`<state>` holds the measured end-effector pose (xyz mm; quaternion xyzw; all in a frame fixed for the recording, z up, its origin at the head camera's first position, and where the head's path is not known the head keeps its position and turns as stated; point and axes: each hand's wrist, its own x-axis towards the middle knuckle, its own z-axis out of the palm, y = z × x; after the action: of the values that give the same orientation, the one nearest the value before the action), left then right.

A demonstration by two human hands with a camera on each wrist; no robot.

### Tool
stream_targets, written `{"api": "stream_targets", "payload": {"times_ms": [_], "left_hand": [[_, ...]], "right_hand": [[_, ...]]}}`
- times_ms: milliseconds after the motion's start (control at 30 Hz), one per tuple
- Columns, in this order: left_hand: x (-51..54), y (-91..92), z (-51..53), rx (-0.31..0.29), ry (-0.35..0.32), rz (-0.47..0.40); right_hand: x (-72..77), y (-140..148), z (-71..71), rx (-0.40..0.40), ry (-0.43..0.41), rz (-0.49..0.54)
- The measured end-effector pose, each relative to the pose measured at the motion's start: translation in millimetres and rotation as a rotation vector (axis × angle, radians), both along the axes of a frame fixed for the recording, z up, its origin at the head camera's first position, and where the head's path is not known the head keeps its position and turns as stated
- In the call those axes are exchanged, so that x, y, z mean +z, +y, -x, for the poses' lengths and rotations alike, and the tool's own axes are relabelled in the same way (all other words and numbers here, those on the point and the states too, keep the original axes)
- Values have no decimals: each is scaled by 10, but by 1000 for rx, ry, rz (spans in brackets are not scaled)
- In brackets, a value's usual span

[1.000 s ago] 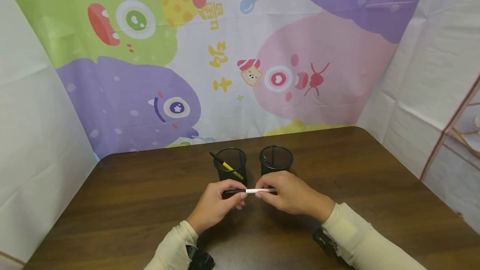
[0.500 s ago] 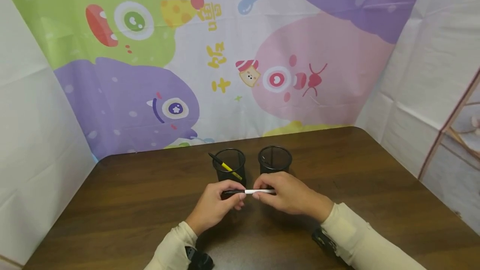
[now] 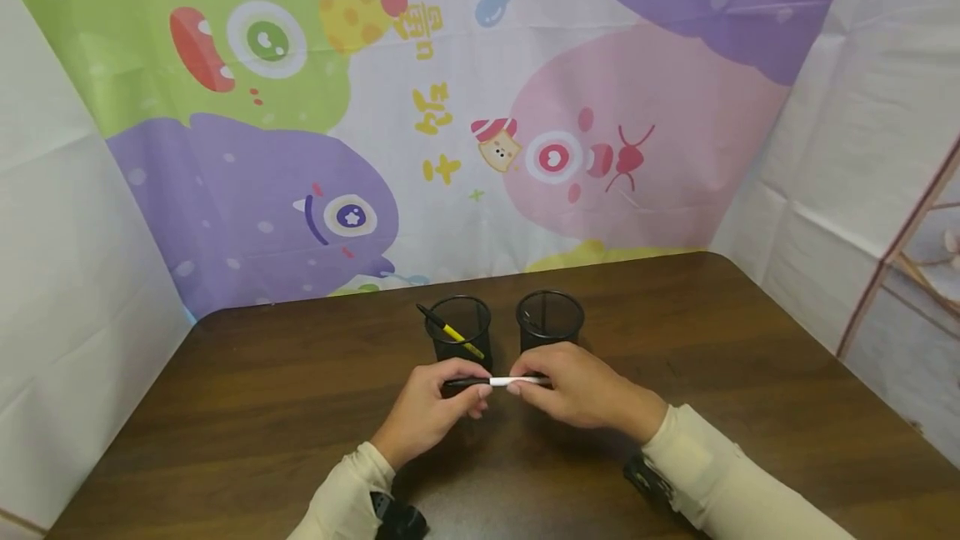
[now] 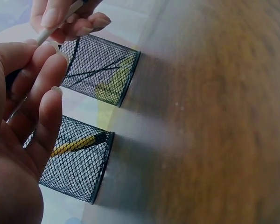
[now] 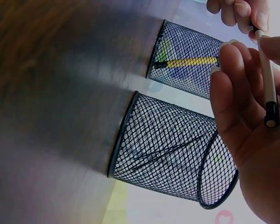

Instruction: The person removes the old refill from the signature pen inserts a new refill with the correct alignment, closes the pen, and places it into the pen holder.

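A white pen (image 3: 500, 382) with a black cap lies level between both hands, just in front of two mesh cups. My left hand (image 3: 431, 407) pinches its black cap between thumb and fingers. At the white barrel, my right hand (image 3: 592, 390) grips with thumb and fingertips. The black tail end of the barrel (image 5: 269, 79) shows over the palm in the right wrist view. Behind the left hand stands a black mesh cup (image 3: 447, 350) holding a slanted yellow pen (image 3: 453, 332) with a black end. Another mesh cup (image 3: 564, 319) stands behind the right hand.
The cups stand side by side, a small gap apart, on a dark brown wooden table (image 3: 262, 407). A printed cartoon cloth (image 3: 457, 215) hangs behind the table's far edge. Pale sheets (image 3: 67, 232) flank both sides. Thin dark lines show in the right cup (image 5: 172, 149); their nature is unclear.
Both hands keep their hold on the white pen in nearly the same place. The head view has shifted very slightly; the cups and yellow pen stay put.
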<state>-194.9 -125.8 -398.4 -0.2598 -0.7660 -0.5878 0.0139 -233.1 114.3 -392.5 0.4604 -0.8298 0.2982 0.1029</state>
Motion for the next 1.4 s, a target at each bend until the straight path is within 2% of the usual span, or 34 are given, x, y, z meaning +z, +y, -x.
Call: {"api": "stream_targets", "payload": {"times_ms": [300, 400, 600, 967, 1100, 1300, 1400], "left_hand": [[4, -48, -44, 23, -9, 22], [-46, -74, -28, 30, -14, 34], [-213, -133, 64, 28, -18, 21], [-252, -119, 104, 7, 5, -7], [-222, -82, 83, 18, -3, 12], [-25, -29, -14, 27, 20, 25], [26, -19, -33, 17, 28, 30]], "right_hand": [[-18, -56, -12, 10, -17, 16], [-25, -73, -23, 9, -25, 18], [-31, -94, -21, 15, -20, 23], [-24, -75, 5, 12, -14, -6], [-20, -51, -17, 15, -25, -1], [-2, -41, -12, 23, -13, 11], [7, -35, -12, 24, -6, 27]]}}
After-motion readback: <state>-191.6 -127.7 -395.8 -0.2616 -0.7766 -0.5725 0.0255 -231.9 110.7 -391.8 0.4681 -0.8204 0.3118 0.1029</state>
